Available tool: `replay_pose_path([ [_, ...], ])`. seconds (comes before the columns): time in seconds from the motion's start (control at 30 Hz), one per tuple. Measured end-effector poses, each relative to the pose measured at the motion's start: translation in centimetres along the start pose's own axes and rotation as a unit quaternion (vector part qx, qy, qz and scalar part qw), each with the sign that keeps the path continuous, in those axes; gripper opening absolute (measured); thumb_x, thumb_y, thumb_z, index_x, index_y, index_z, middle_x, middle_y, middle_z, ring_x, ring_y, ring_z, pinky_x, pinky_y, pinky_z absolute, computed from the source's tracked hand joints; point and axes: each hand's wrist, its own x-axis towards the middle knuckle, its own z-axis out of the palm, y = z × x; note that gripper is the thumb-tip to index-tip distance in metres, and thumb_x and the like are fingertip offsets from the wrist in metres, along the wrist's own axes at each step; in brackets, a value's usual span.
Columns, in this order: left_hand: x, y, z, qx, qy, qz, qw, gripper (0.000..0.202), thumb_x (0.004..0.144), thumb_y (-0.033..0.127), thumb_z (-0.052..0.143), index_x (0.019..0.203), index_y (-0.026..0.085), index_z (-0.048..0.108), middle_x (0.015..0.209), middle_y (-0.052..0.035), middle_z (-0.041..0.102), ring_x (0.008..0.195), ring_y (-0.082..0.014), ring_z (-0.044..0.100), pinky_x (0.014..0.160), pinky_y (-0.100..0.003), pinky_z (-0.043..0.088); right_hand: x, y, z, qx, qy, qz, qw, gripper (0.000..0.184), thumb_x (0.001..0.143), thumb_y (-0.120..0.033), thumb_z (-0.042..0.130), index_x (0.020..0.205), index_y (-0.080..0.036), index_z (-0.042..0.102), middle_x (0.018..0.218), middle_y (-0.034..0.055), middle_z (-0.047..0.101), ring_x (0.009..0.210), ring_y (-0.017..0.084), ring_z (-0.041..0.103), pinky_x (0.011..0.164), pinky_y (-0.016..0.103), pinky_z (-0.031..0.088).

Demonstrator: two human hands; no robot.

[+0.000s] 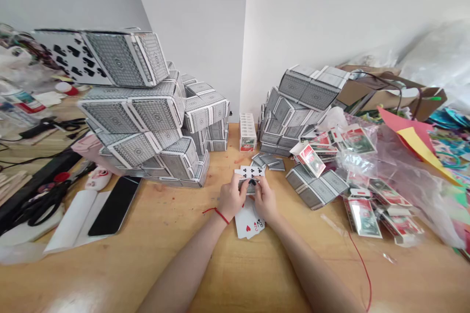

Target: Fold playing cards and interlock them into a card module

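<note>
Both hands meet at the middle of the table over a few playing cards point(251, 171). My left hand point(232, 196) grips their left side, with the thumb on the near card, and a red string circles that wrist. On the right side, my right hand point(266, 199) pinches the same cards. A club-suited face shows at the top, and part of a spade is visible between the thumbs. Below the hands, loose face-up cards point(246, 222) lie on the table, one a two of hearts. Just beyond are several face-down cards point(269, 161).
Stacked blocks made of playing cards stand at left point(154, 112) and right point(293, 107). A pack of card boxes point(247, 132) sits between them. Opened card boxes point(363, 215) and plastic wrap clutter the right. A black phone point(115, 205) and scissors point(49, 200) lie left.
</note>
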Motion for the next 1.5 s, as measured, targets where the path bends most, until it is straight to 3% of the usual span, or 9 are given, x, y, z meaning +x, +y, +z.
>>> replay_pose_path([
  [0.2, -0.1, 0.2, -0.1, 0.082, 0.061, 0.022, 0.994, 0.028, 0.085, 0.031, 0.035, 0.066, 0.017, 0.05, 0.048, -0.0018, 0.056, 0.043, -0.0113, 0.052, 0.043, -0.021, 0.029, 0.0, -0.3, 0.0, 0.01, 0.016, -0.023, 1.0, 0.017, 0.084, -0.028, 0.034, 0.089, -0.021, 0.049, 0.068, 0.0005, 0.057, 0.056, 0.014, 0.052, 0.054, 0.023, 0.04],
  [0.37, -0.1, -0.2, -0.2, 0.063, 0.072, 0.021, 0.995, 0.037, 0.087, 0.025, 0.031, 0.058, 0.016, 0.051, 0.046, -0.0026, 0.054, 0.042, -0.0105, 0.05, 0.044, -0.022, 0.03, -0.1, -0.5, 0.0, 0.054, 0.006, -0.013, 0.998, 0.019, 0.084, -0.034, 0.037, 0.085, -0.02, 0.049, 0.063, -0.0008, 0.052, 0.053, 0.013, 0.048, 0.05, 0.023, 0.039],
  [0.53, 0.6, -0.6, -1.5, -0.026, 0.065, 0.014, 0.997, 0.03, 0.086, 0.024, 0.033, 0.072, 0.016, 0.058, 0.068, -0.0051, 0.062, 0.069, -0.0141, 0.058, 0.065, -0.026, 0.043, 1.0, 1.3, -1.4, 0.062, 0.133, 0.035, 0.989, 0.031, 0.084, -0.036, 0.034, 0.103, -0.018, 0.05, 0.063, 0.0003, 0.054, 0.051, 0.013, 0.049, 0.049, 0.024, 0.04],
  [0.63, 1.1, -0.5, -1.9, -0.043, 0.022, 0.067, 0.997, 0.021, 0.081, 0.025, 0.042, 0.092, 0.019, 0.059, 0.097, -0.0063, 0.062, 0.098, -0.0185, 0.053, 0.087, -0.036, 0.04, 1.9, 2.6, -2.6, 0.036, 0.176, 0.056, 0.982, 0.038, 0.083, -0.037, 0.035, 0.11, -0.015, 0.05, 0.064, 0.003, 0.057, 0.054, 0.016, 0.052, 0.051, 0.026, 0.041],
  [0.7, 1.2, -0.4, -1.8, -0.042, -0.033, 0.102, 0.993, 0.027, 0.079, 0.024, 0.046, 0.104, 0.022, 0.056, 0.113, -0.0048, 0.056, 0.113, -0.0204, 0.043, 0.097, -0.041, 0.033, 2.3, 3.2, -3.2, 0.013, 0.189, 0.07, 0.979, 0.042, 0.081, -0.038, 0.037, 0.111, -0.013, 0.052, 0.067, 0.0056, 0.06, 0.058, 0.017, 0.054, 0.053, 0.028, 0.042],
  [0.83, 1.0, -0.3, -1.1, -0.008, -0.127, 0.117, 0.985, 0.038, 0.077, 0.027, 0.05, 0.115, 0.025, 0.05, 0.127, -0.0031, 0.046, 0.123, -0.0227, 0.032, 0.103, -0.047, 0.022, 2.6, 3.4, -3.6, -0.01, 0.2, 0.099, 0.975, 0.049, 0.079, -0.039, 0.041, 0.116, -0.009, 0.049, 0.067, 0.0075, 0.062, 0.053, 0.017, 0.054, 0.051, 0.028, 0.043],
  [1.0, 0.9, -0.7, -0.6, 0.017, -0.161, 0.105, 0.981, 0.034, 0.078, 0.027, 0.049, 0.112, 0.026, 0.053, 0.126, -0.0024, 0.047, 0.121, -0.0221, 0.035, 0.103, -0.047, 0.023, 2.4, 2.9, -3.4, 0.004, 0.21, 0.11, 0.972, 0.05, 0.079, -0.038, 0.042, 0.121, -0.011, 0.045, 0.063, 0.0047, 0.06, 0.042, 0.013, 0.049, 0.044, 0.025, 0.042],
  [1.37, 0.9, -1.6, 0.2, -0.052, -0.099, 0.074, 0.991, 0.023, 0.079, 0.02, 0.048, 0.097, 0.024, 0.062, 0.11, -0.0018, 0.06, 0.111, -0.0175, 0.047, 0.099, -0.042, 0.034, 2.4, 2.2, -2.9, 0.073, 0.147, 0.089, 0.982, 0.059, 0.076, -0.037, 0.046, 0.131, -0.02, 0.029, 0.083, 0.0052, 0.062, 0.042, 0.01, 0.05, 0.041, 0.024, 0.044],
  [1.5, 0.9, -1.8, 0.3, -0.06, -0.088, 0.065, 0.992, 0.021, 0.079, 0.022, 0.049, 0.094, 0.023, 0.064, 0.104, -0.0024, 0.063, 0.107, -0.0164, 0.051, 0.096, -0.04, 0.038, 2.4, 3.0, -2.8, 0.008, 0.172, 0.07, 0.983, 0.05, 0.076, -0.032, 0.046, 0.124, -0.019, 0.042, 0.088, 0.0064, 0.057, 0.045, 0.009, 0.049, 0.046, 0.025, 0.045],
])
